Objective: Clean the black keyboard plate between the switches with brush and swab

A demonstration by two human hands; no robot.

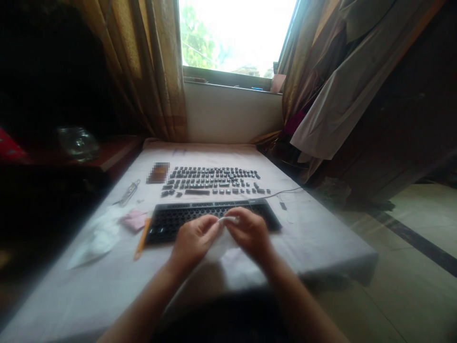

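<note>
table [307,247]: keyboard [203,210] atop
my left hand [193,237]: angled inward, pinching white sheet [228,219]
right hand [251,231]: mirrored, same pinch

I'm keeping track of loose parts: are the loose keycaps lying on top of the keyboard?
No, the loose keycaps lie in rows on the tablecloth, beyond the keyboard.

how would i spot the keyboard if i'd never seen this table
Find the cloth-covered table below the window. Across its middle lies the black keyboard. It is one long piece, unlike the loose keys in rows beyond it.
</note>
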